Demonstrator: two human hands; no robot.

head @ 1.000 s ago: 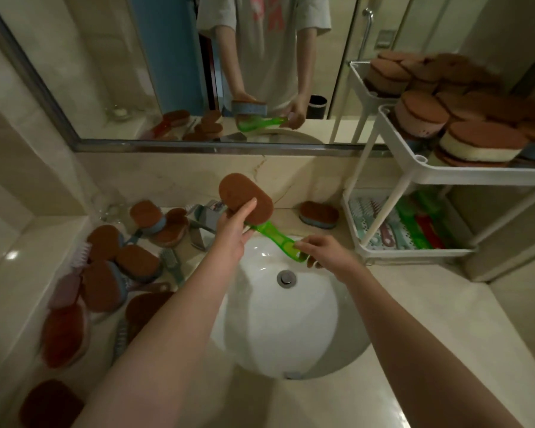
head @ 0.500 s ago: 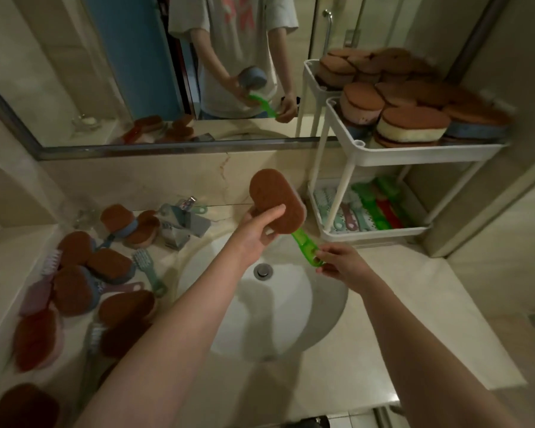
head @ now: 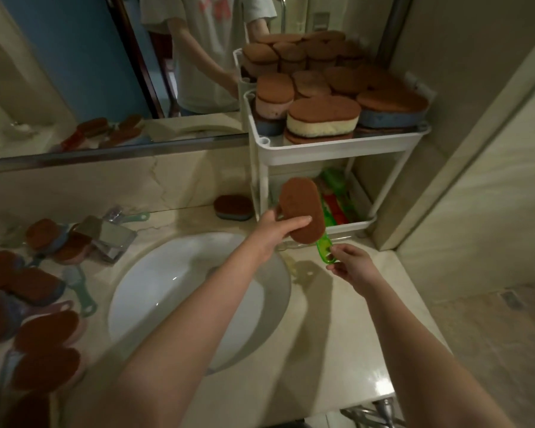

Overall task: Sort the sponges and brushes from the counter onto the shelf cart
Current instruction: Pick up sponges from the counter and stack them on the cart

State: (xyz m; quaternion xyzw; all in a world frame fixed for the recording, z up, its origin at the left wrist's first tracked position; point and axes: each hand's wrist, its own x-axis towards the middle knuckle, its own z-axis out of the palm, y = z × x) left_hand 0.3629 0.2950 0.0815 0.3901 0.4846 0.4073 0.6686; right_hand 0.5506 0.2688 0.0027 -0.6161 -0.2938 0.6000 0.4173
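So, progress check. Left of the sink there's a big pile of brown sponges and brushes on the counter, a dozen or so, so plenty left to move. Behind the sink, toward its right, one lone sponge sits by the wall.

Just past the sink's right rim, the left hand is curled around a brown sponge, thumb across its face. A green brush pokes out from under it, and I can't tell if the two are stuck together or just touching. The right hand pinches the end of the brush handle with its fingertips.

Right of the sink stands the cart. Its top shelf is packed with a stack of sponges, and the lower one has a row of brushes, green and red.

I'd call it roughly half done, maybe a bit more. This pair looks about to go in: sponge up top, brush down below.
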